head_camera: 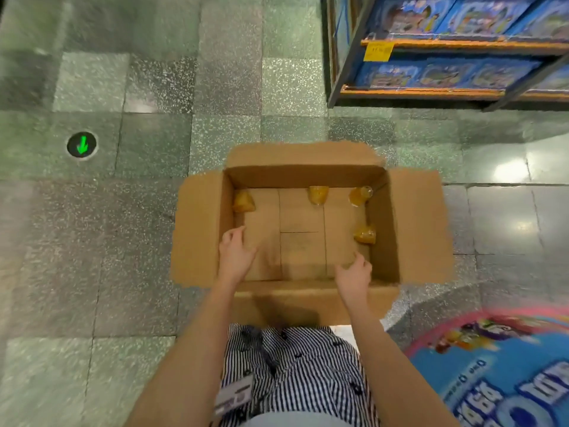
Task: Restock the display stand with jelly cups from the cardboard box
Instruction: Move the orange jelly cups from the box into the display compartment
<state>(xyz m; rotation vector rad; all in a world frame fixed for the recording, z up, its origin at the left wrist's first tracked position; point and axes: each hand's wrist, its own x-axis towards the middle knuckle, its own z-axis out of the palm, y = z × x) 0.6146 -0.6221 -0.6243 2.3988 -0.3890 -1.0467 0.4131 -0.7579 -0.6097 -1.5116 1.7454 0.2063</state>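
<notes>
Jelly cups: four, amber, translucent, scattered on cardboard box floor.

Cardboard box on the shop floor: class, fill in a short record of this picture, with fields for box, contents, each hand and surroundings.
box: cardboard box, flaps open, on tiled floor
count: four cups remaining
contents: far-left jelly cup, far-middle cup, far-right cup, right-wall cup
left hand: inside box, fingers loosely curled, holding nothing
right hand: inside box, fingers curled; grip unclear
surroundings: display stand lower right; shelf of blue boxes upper right
</notes>
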